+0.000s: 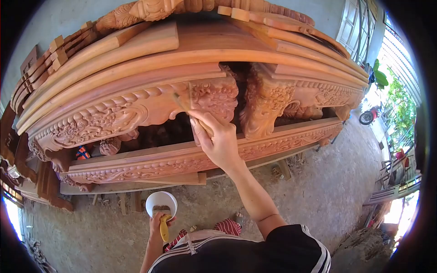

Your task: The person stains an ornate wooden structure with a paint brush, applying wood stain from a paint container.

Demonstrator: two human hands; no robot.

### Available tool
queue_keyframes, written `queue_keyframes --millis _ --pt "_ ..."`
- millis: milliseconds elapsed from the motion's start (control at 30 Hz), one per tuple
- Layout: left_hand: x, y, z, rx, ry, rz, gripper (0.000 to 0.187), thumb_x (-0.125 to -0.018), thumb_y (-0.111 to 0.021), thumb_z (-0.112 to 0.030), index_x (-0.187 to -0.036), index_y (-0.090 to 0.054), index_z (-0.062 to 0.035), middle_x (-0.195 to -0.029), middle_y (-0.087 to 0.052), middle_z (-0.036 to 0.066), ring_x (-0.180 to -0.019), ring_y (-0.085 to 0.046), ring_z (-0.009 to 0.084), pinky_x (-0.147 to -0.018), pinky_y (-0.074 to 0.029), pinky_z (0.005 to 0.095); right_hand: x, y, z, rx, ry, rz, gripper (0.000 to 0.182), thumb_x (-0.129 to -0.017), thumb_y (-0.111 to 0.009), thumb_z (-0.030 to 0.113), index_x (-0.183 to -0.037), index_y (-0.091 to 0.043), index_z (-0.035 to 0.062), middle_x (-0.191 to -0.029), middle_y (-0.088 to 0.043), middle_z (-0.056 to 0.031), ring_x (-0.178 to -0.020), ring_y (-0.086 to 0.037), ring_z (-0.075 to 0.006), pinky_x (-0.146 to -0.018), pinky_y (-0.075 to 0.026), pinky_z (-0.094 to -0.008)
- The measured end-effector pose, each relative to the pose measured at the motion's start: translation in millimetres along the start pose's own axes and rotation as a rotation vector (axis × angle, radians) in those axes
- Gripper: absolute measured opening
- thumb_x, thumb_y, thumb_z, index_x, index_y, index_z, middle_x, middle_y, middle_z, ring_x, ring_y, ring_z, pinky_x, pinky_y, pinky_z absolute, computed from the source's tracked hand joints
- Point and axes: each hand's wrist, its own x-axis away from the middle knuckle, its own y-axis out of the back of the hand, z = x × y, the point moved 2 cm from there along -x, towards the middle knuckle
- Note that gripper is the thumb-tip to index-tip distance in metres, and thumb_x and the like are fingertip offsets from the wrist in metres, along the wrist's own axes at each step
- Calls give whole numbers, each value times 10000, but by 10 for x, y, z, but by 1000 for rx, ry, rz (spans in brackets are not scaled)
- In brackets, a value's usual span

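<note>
Hands at work on a carved wooden furniture frame [136,113].
The right hand [218,141] is closed around a thin stick-like tool [191,111], its tip at the carved apron; light and stiff, it is probably best pinched near its lower end. The left hand [159,225] grips a yellow-handled brush [162,220] over a white bowl [160,200], low above the concrete floor [296,200].

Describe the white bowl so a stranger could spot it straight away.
Start at the big carved wooden furniture piece on the concrete floor. Below it, the left hand holds a small white bowl with a yellow-handled brush. It is the only white, round thing there.
</note>
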Motion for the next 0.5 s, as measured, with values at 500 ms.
queue_keyframes --millis 500 --pt "82 45 -82 115 -42 13 308 -795 -464 -125 -1050 -467 47 -860 -611 184 -657 -656 312 -408 -502 262 -117 -192 19 99 100 -173 146 -834 -587 73 -967 -637 41 -943 -648 -130 -861 -638 -275 -726 -505 -343"
